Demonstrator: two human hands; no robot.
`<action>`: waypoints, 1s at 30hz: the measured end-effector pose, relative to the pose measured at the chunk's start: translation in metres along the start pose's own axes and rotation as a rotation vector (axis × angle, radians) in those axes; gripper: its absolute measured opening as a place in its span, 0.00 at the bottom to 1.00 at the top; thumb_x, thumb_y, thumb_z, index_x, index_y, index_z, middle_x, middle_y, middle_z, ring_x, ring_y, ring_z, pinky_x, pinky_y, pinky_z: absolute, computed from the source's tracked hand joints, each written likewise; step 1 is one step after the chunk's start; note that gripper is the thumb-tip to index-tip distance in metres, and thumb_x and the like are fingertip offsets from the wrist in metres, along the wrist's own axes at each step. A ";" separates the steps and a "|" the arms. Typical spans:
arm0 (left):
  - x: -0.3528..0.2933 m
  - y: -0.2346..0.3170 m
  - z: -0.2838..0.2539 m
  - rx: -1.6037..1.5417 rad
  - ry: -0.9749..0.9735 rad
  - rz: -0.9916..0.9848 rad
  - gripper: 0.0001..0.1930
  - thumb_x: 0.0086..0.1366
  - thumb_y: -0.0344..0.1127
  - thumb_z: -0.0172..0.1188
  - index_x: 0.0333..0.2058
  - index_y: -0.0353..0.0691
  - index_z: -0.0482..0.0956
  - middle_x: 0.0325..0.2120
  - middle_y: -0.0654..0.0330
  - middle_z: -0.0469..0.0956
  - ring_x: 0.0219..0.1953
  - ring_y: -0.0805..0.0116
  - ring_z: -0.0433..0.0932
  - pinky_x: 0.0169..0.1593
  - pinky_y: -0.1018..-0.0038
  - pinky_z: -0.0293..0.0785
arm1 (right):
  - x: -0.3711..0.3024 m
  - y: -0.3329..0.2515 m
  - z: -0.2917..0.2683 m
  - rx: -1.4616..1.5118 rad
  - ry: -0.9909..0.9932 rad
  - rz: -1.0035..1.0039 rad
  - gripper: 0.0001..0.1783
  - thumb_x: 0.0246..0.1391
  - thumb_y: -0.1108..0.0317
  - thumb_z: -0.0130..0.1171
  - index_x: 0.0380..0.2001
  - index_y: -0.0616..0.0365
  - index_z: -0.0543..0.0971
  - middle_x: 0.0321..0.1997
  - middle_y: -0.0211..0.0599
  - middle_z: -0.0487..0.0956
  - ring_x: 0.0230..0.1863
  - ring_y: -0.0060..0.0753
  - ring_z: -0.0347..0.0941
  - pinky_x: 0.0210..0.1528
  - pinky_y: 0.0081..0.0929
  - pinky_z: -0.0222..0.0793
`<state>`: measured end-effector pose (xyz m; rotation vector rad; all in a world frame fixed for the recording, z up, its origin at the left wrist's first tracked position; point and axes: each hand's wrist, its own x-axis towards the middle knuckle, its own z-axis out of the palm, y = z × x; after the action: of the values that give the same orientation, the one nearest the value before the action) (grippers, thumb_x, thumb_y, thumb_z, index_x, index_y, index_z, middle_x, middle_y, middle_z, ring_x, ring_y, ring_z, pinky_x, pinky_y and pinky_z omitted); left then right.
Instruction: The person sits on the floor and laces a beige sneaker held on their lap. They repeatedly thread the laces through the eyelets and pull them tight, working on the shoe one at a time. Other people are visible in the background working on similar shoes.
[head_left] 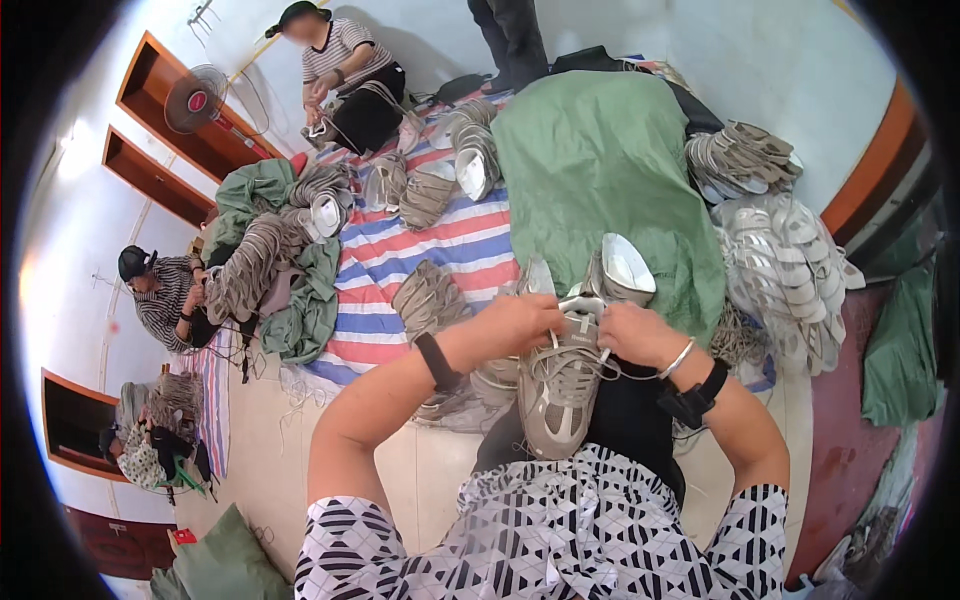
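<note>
A grey-beige sneaker upper (558,400) rests on my lap, its toe pointing toward me and its collar away. My left hand (522,325) is pinched at the left side of its lace rows, on a pale shoelace. On the opposite side my right hand (637,335) is also closed, with a pale lace end (603,356) showing by its fingertips. Just beyond my hands, a nested stack of uppers shows a white-lined one (627,268) at its end. Another stack of uppers (430,298) lies left of my left hand.
A striped sheet (375,270) covers the floor ahead. A large green sack (600,150) lies beyond my hands, and wrapped pale uppers (785,275) sit to its right. Several people work at the left and back, near a standing fan (196,100); dark-trousered legs (510,40) stand at the back.
</note>
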<state>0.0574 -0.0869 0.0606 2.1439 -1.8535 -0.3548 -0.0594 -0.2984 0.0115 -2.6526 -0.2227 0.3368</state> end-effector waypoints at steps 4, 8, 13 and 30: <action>-0.005 -0.006 0.008 0.031 0.096 0.044 0.10 0.50 0.31 0.63 0.32 0.45 0.73 0.31 0.62 0.71 0.36 0.59 0.76 0.34 0.65 0.75 | 0.001 -0.017 0.016 -0.121 0.125 0.025 0.09 0.49 0.68 0.51 0.28 0.60 0.79 0.38 0.42 0.75 0.44 0.47 0.71 0.46 0.41 0.65; -0.008 -0.012 0.017 0.022 0.165 0.076 0.11 0.50 0.31 0.64 0.32 0.45 0.73 0.30 0.60 0.71 0.36 0.57 0.74 0.36 0.64 0.73 | 0.011 0.004 0.021 0.080 0.109 0.046 0.11 0.51 0.65 0.50 0.27 0.62 0.77 0.29 0.47 0.76 0.33 0.45 0.74 0.37 0.41 0.68; -0.009 -0.008 0.026 0.022 0.166 0.005 0.11 0.49 0.29 0.65 0.31 0.45 0.73 0.29 0.59 0.71 0.35 0.56 0.74 0.35 0.65 0.72 | 0.033 0.038 -0.016 1.260 0.856 0.292 0.08 0.51 0.66 0.57 0.26 0.60 0.79 0.24 0.41 0.76 0.30 0.43 0.75 0.38 0.35 0.71; -0.015 -0.004 0.034 -0.248 0.283 -0.116 0.06 0.58 0.31 0.58 0.35 0.45 0.76 0.29 0.58 0.75 0.34 0.59 0.77 0.35 0.69 0.73 | 0.020 0.014 0.035 0.457 0.719 -0.192 0.08 0.49 0.67 0.58 0.27 0.60 0.80 0.41 0.38 0.80 0.42 0.41 0.74 0.48 0.33 0.67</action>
<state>0.0462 -0.0730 0.0279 2.0175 -1.4547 -0.2733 -0.0487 -0.2919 -0.0287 -2.1118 -0.1393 -0.5606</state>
